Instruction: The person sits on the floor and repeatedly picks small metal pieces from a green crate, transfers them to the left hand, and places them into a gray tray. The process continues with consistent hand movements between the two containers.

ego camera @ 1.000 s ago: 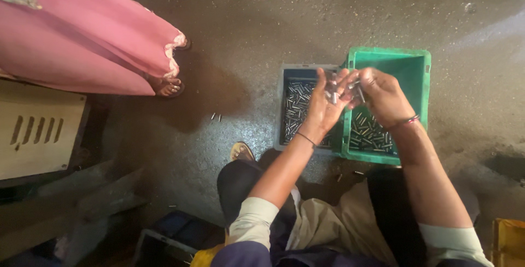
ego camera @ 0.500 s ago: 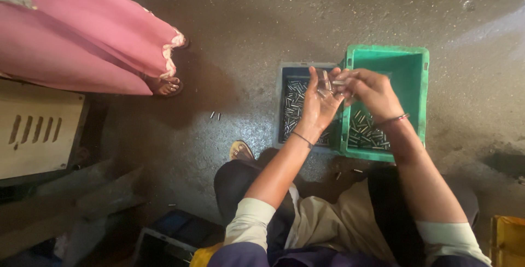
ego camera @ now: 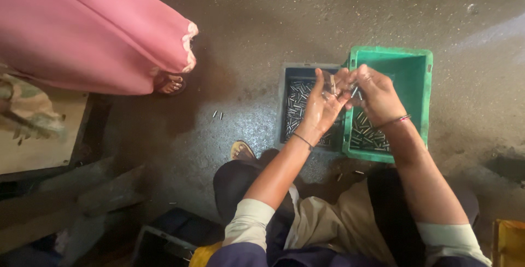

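The scene is playing out on a rough, speckled grey concrete floor in dim light, with a brighter patch falling across the upper right. At the far left a worn wooden board is lying by the edge, and above it a second person's pink garment is hanging down, one sandalled foot peeking out under its hem. A few loose pins are lying on the floor further right. Near the middle, the person's own sandalled foot is showing beside the knee. Two trays are sitting side by side and touching: one grey tray, then one green tray, each holding a heap of small silvery metal pins too many to count. The left hand is hovering over the grey tray, palm up and fingers spread wide, with a few pins resting on its palm and fingers. The right hand is hovering over the green tray, fingers curled and pinching at pins right against the left fingertips; how many it is gripping cannot be told. One thin bangle is circling each wrist. At the lower right, a corner of one yellow crate is showing.
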